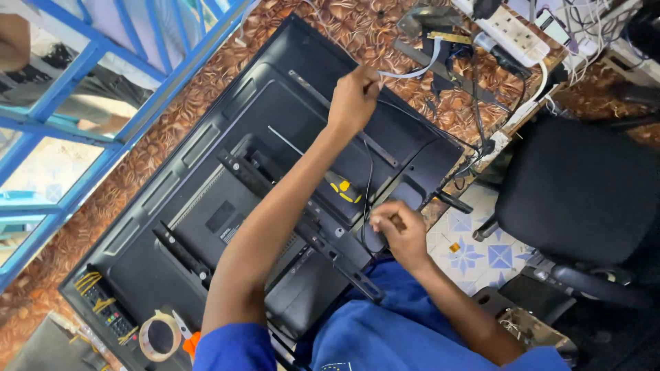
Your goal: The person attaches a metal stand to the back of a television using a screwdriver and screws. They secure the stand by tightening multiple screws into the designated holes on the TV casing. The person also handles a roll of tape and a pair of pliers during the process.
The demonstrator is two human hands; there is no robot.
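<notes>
The left hand [353,98] pinches a flat white ribbon cable [411,70] just past the far edge of the face-down television [206,172]; the right hand [397,230] is closed on a small part (too small to tell) at its near edge. Best kept flat and unkinked, I judge.

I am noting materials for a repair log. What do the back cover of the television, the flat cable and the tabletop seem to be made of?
Back cover: probably moulded plastic, matt black, judging by its ribs and soft sheen.
Flat cable, pinched by the left hand: thin flexible plastic ribbon, pale and bending freely.
Tabletop: glossy brown patterned surface, possibly laminate or printed sheet; I cannot tell which.
</notes>
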